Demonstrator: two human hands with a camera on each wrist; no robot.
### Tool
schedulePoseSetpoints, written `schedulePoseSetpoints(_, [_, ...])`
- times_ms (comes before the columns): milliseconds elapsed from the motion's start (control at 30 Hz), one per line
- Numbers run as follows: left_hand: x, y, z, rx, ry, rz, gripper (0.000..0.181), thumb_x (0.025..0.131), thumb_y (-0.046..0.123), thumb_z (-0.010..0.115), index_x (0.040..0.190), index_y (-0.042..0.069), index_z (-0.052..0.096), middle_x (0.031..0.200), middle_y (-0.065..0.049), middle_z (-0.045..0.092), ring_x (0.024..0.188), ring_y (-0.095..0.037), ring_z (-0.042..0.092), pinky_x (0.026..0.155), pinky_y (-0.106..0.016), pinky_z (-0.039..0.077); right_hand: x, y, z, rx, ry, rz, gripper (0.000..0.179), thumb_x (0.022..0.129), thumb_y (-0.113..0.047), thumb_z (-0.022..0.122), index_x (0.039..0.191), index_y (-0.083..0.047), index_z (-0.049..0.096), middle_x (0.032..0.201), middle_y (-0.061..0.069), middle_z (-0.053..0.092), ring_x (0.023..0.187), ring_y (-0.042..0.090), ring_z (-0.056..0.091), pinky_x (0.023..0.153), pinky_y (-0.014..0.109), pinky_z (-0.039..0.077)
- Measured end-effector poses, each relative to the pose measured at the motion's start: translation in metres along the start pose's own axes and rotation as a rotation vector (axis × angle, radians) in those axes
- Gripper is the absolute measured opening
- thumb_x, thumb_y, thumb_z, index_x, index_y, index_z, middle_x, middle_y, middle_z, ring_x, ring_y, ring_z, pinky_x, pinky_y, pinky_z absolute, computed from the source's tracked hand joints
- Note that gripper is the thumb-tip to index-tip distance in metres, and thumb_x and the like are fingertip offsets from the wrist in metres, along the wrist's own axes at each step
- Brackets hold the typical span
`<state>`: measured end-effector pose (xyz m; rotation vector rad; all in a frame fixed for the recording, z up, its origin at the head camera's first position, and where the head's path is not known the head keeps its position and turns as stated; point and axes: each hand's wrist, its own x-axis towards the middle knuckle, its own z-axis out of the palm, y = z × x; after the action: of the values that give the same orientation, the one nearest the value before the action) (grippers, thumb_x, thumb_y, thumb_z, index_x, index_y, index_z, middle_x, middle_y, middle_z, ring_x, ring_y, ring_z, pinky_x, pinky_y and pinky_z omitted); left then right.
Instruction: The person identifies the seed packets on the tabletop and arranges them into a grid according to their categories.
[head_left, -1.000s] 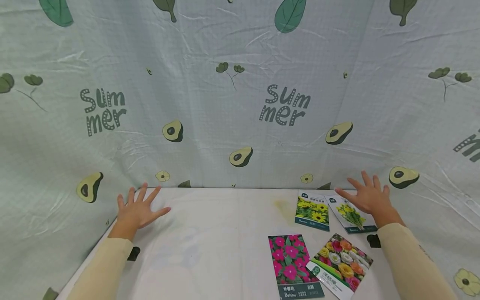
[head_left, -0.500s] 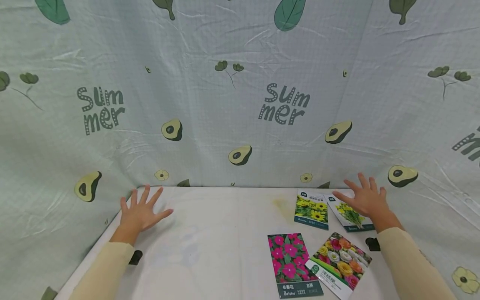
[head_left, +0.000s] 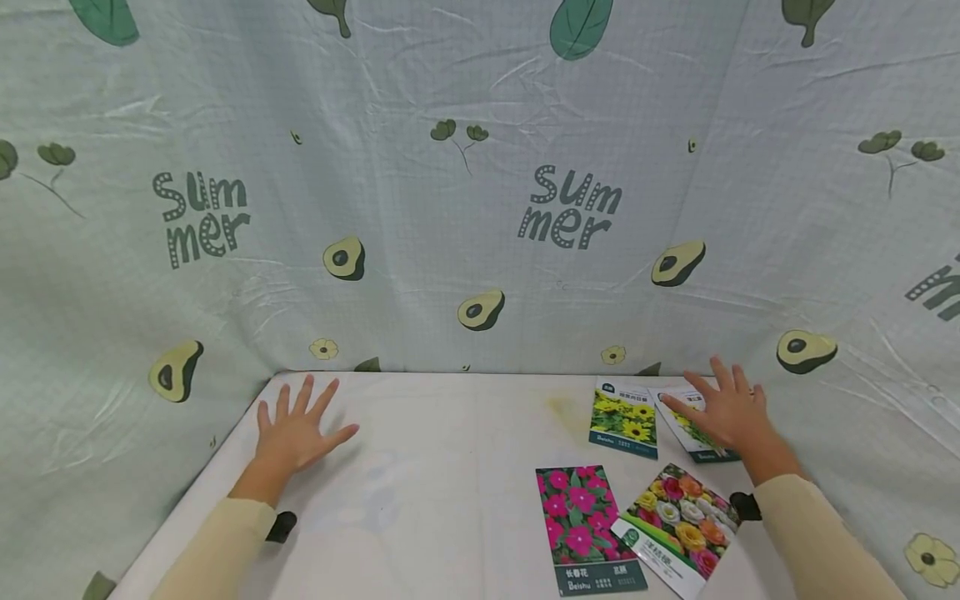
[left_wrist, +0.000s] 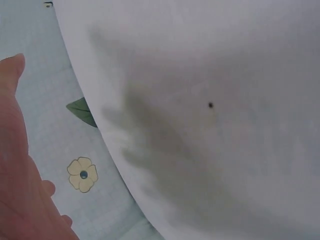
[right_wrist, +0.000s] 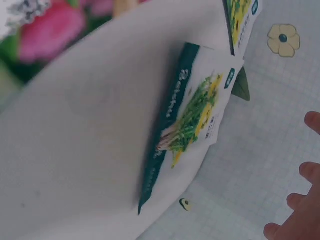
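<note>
Both hands are raised above the white table (head_left: pixel 420 508), fingers and thumbs spread wide, with nothing in either grip. The left hand (head_left: pixel 295 437) is over the table's far left part; the soft shadow beneath it in the left wrist view suggests it is held off the surface. The right hand (head_left: pixel 733 414) is over the table's far right corner, partly covering the greens packet (head_left: pixel 693 433) from the head view. How high it hangs is hard to judge, but the right wrist view shows the fingertips apart from that packet.

All four packets lie flat on the table's right half, picture side up, probably so each label can be read. The sunflower packet (head_left: pixel 624 421) is at the table's far edge, its corner close to the greens packet, perhaps touching. Nearer the table's front, the rose packet (head_left: pixel 686 525) lies slanted, one corner over the pink flower packet (head_left: pixel 577 512), as if laid down loosely. A printed cloth (head_left: pixel 480 208) rises behind the table.
</note>
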<state>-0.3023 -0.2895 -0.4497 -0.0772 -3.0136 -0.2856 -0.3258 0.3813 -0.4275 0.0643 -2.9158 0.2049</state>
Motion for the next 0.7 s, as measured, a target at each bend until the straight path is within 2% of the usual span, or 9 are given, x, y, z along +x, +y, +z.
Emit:
schedulePoseSetpoints(267, [-0.008, 0.014, 0.011, -0.032, 0.008, -0.009, 0.1, 0.089, 0.08, 0.051, 0.164, 0.023, 0.02, 0.17, -0.025, 0.009, 0.151, -0.06, 0.005, 0.112, -0.08, -0.004, -0.012, -0.008, 0.012, -0.022, 0.046, -0.005, 0.089, 0.093, -0.077, 0.048, 0.15, -0.008, 0.047, 0.162, 0.033, 0.019, 0.146, 0.062, 0.015, 0.11, 0.082, 0.013])
schedulePoseSetpoints(400, [-0.011, 0.02, 0.016, -0.029, 0.013, -0.003, 0.101, 0.088, 0.083, 0.048, 0.165, 0.024, 0.019, 0.17, -0.025, 0.009, 0.152, -0.059, 0.004, 0.112, -0.079, -0.004, -0.018, -0.012, 0.017, -0.003, 0.074, -0.018, 0.086, 0.093, -0.074, 0.051, 0.149, -0.009, 0.049, 0.162, 0.032, 0.021, 0.146, 0.06, 0.016, 0.111, 0.082, 0.013])
schedulePoseSetpoints(700, [-0.021, 0.041, 0.025, -0.041, 0.033, -0.02, 0.1, 0.088, 0.083, 0.047, 0.164, 0.021, 0.024, 0.169, -0.026, 0.012, 0.151, -0.06, 0.007, 0.111, -0.081, 0.001, -0.03, -0.019, 0.025, 0.048, 0.047, -0.021, 0.085, 0.095, -0.072, 0.05, 0.151, -0.008, 0.048, 0.164, 0.032, 0.02, 0.148, 0.061, 0.013, 0.112, 0.081, 0.011])
